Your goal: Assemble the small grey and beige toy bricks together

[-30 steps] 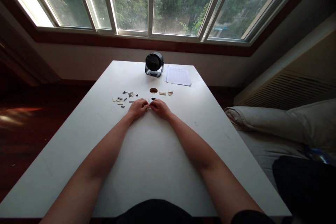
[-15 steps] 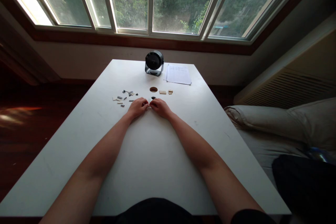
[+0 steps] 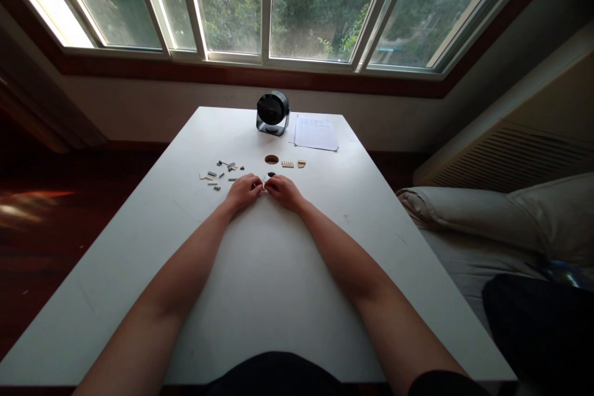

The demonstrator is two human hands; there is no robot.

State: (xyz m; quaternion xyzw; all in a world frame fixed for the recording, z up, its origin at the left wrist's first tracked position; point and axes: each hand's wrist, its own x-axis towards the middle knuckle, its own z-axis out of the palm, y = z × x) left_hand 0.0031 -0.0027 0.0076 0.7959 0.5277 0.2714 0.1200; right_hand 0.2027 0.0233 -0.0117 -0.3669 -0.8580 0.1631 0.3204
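And here it is, the white table [image 3: 264,297], filling most of the view, with the wide window [image 3: 310,6] stretching along behind it! Over on the right sits a pale cushioned seat [image 3: 477,216], close by the table's edge. Up at the far end, sheets of paper [image 3: 316,133] lie flat, and just left of them stands a round black device [image 3: 273,112] on its bracket.

Now the main action, centre table: left hand [image 3: 244,190] and right hand [image 3: 284,190], face to face, fingers curled inward, fingertips nearly meeting! Beyond them, a round hole [image 3: 271,159] in the tabletop, and nearer, just past the fingertips, a pale ring [image 3: 266,177] with a dark middle, partly covered by the right hand. Right of the hole, two groups of tan studded pieces [image 3: 288,164] lie side by side; left of the left hand, loose grey, white and dark pieces [image 3: 221,175] are scattered.

And the smallest player of all: a tiny pale bit [image 3: 263,190] right between the fingertips (mostly hidden, so which hand grips it, one or both, I cannot tell).
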